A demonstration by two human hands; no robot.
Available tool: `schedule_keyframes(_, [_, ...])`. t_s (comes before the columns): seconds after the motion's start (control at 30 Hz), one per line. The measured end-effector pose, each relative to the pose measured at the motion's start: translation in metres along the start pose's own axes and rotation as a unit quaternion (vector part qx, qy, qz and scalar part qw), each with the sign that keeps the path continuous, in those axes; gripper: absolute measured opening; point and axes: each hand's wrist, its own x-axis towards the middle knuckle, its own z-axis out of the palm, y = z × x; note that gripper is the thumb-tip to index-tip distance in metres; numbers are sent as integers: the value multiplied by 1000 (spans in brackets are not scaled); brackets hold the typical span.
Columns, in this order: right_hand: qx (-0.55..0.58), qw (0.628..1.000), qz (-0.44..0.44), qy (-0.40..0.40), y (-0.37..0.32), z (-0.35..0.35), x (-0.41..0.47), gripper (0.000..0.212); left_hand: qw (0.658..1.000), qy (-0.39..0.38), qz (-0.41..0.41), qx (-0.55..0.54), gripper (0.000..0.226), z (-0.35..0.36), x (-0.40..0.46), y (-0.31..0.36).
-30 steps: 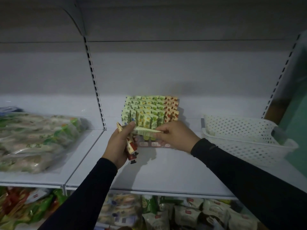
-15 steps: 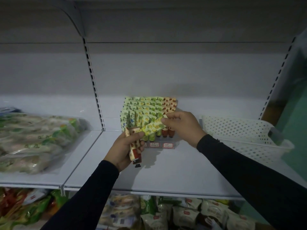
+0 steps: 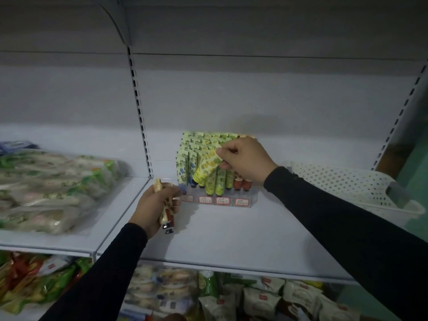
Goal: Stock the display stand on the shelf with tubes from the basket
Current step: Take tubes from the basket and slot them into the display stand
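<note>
A clear display stand (image 3: 240,202) with red price labels sits at the back of the white shelf (image 3: 231,235), packed with several green, yellow and brown tubes. My right hand (image 3: 243,159) pinches a yellow-green tube (image 3: 206,169) by its flat end. The tube hangs tilted, cap down, over the stand's front left rows. My left hand (image 3: 154,205) grips brown-patterned tubes (image 3: 166,213), dark caps pointing down, just left of the stand. The white perforated basket (image 3: 354,184) stands on the shelf to the right; its inside is hidden.
Bagged green and white goods (image 3: 46,186) lie on the neighbouring shelf to the left. A slotted upright (image 3: 140,112) divides the two bays. More packaged goods (image 3: 254,297) fill the shelf below. Bare shelf surface lies in front of the stand.
My right hand has carried the yellow-green tube away from my left hand, up and back over the stand, turning it cap down. My left hand has dropped lower and left with the brown tubes.
</note>
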Motion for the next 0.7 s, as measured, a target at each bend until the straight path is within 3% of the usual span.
schedule_keyframes(0.1, [-115,992,-47,25,-11,9,12,39,999,47,10,-20,7,-20,7,-3])
schedule_keyframes(0.2, [-158,983,-77,49,-12,22,24,43,994,73,6,-78,6,-36,10,-8])
schedule_keyframes(0.4, [-217,970,-83,68,-8,40,35,53,990,60,11,-129,8,-44,10,-13])
schedule_keyframes(0.7, [-277,955,-83,69,1,57,33,46,991,41,5,-127,7,-46,13,-15])
